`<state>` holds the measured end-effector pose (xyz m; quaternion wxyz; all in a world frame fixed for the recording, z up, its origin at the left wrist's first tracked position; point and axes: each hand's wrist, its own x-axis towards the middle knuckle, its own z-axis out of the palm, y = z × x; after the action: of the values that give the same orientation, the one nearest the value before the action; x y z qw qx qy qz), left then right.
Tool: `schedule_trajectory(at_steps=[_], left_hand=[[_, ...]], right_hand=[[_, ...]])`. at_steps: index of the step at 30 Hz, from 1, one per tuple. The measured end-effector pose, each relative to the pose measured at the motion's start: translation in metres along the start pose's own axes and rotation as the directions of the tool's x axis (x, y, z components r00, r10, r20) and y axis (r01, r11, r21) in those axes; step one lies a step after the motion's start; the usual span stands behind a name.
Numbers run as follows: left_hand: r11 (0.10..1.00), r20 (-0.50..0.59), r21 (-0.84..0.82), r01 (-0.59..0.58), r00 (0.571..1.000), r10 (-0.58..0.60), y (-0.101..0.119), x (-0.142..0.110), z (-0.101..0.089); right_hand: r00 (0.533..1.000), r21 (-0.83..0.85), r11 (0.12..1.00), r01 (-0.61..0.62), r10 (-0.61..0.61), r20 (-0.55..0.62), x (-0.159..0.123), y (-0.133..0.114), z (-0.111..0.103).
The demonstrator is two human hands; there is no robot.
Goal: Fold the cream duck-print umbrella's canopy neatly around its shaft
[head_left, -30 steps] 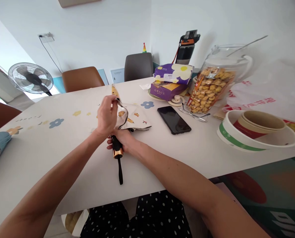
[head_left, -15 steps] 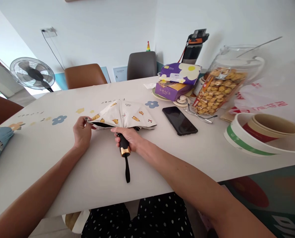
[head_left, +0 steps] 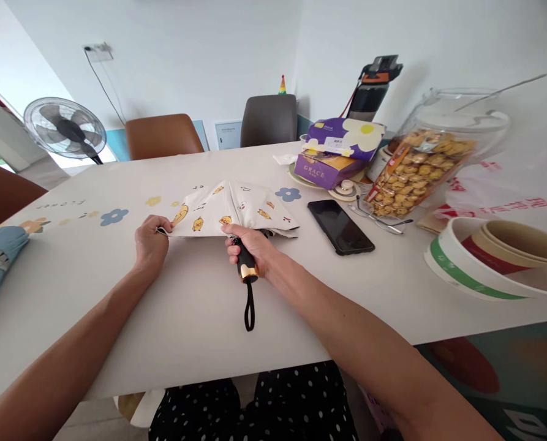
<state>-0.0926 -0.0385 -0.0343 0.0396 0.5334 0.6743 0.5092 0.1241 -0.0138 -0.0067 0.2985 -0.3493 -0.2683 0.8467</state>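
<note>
White cloth umbrella [head_left: 213, 211] with yellow cartoon print is, in the head view, at mid-table [head_left: 185, 331], the right hand [head_left: 255, 248] clamped round its black-and-gold handle [head_left: 245, 260], the left hand [head_left: 151, 242] pinching the canopy's left corner. The step looks like drawing one panel taut; the next move seemingly calls for a steady handle. Half a second ago dark underside showed there; now the near edge runs straighter.

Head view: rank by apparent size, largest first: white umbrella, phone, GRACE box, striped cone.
1. White umbrella
2. Phone and GRACE box: too alike to rank, and the phone looks nearer the camera
3. Striped cone
</note>
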Motion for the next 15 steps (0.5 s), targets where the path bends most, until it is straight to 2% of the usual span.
schedule_trajectory(at_steps=[3, 5, 8, 11, 13, 15], left_hand=[[0.993, 0.059, 0.112, 0.024, 0.998, -0.031, -0.002, 0.003, 0.000], [0.986, 0.065, 0.144, 0.089, 0.993, -0.099, -0.003, 0.004, -0.001], [0.975, -0.028, 0.118, 0.189, 0.982, -0.187, -0.004, 0.005, -0.003], [0.985, -0.093, 0.043, 0.167, 0.982, -0.163, 0.008, 0.003, -0.001], [0.988, -0.032, -0.046, 0.148, 0.988, -0.150, 0.027, -0.001, 0.006], [0.974, 0.109, -0.140, 0.177, 0.981, -0.162, 0.051, -0.005, 0.017]], right_hand=[[0.999, -0.040, 0.998, 0.042, -0.043, -0.018, 0.000, 0.000, 0.000], [0.997, -0.065, 0.995, 0.076, -0.077, -0.019, -0.001, -0.001, 0.000], [0.993, -0.090, 0.990, 0.109, -0.113, -0.039, -0.002, -0.003, 0.002], [0.993, -0.090, 0.991, 0.100, -0.105, -0.061, -0.002, -0.004, 0.002], [0.994, -0.089, 0.993, 0.079, -0.085, -0.067, -0.002, -0.004, 0.003], [0.995, -0.098, 0.993, 0.062, -0.069, -0.067, -0.003, -0.003, 0.004]])
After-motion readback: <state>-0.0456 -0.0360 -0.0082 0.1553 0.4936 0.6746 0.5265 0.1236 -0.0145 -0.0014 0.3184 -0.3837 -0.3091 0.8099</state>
